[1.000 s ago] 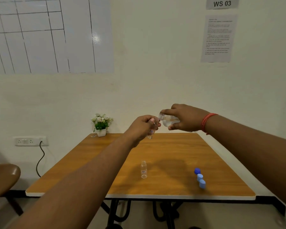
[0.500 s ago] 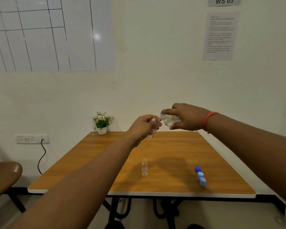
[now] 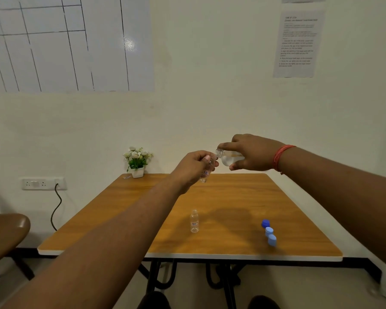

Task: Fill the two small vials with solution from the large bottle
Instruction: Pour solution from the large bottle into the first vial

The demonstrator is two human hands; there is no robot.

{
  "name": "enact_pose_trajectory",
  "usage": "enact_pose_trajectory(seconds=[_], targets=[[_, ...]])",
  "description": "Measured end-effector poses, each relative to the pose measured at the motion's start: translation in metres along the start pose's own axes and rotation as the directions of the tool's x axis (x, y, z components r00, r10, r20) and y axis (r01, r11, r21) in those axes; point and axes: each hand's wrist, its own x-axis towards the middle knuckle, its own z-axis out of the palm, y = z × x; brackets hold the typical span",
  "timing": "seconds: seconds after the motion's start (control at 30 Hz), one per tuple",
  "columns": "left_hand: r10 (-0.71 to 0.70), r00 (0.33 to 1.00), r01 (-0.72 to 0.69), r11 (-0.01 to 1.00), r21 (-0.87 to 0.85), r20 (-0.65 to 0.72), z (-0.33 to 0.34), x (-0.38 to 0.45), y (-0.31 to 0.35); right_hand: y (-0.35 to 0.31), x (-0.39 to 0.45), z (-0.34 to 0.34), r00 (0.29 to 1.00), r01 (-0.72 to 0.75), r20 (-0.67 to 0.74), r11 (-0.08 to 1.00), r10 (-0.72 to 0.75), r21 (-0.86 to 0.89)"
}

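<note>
My left hand [image 3: 193, 168] grips a small clear vial [image 3: 206, 173] held up above the far part of the wooden table [image 3: 232, 197], tilted slightly. My right hand [image 3: 253, 153] holds the large clear bottle [image 3: 228, 158] tipped on its side, its open mouth touching the top of that vial. A second small vial [image 3: 194, 221], uncapped and clear, stands upright on the table near the front middle. Three blue caps [image 3: 269, 232] lie in a row at the front right.
A small white pot of flowers [image 3: 136, 162] stands at the table's far left corner. A brown chair [image 3: 5, 237] is at the left. A wall socket with a black cable [image 3: 42, 183] sits left of the table.
The view has tilted down slightly. Both hands keep the bottle mouth against the held vial, with almost no movement between them.
</note>
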Motion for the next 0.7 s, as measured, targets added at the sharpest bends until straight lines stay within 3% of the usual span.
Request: enact_pose_trajectory(seconds=[0.7], targets=[[0.006,1.0,-0.006,1.0,0.019,0.003,0.0034,-0.0017,-0.0025,0.0006,-0.002,0.0006,1.0,0.015,0.015,0.999,-0.015,-0.029]])
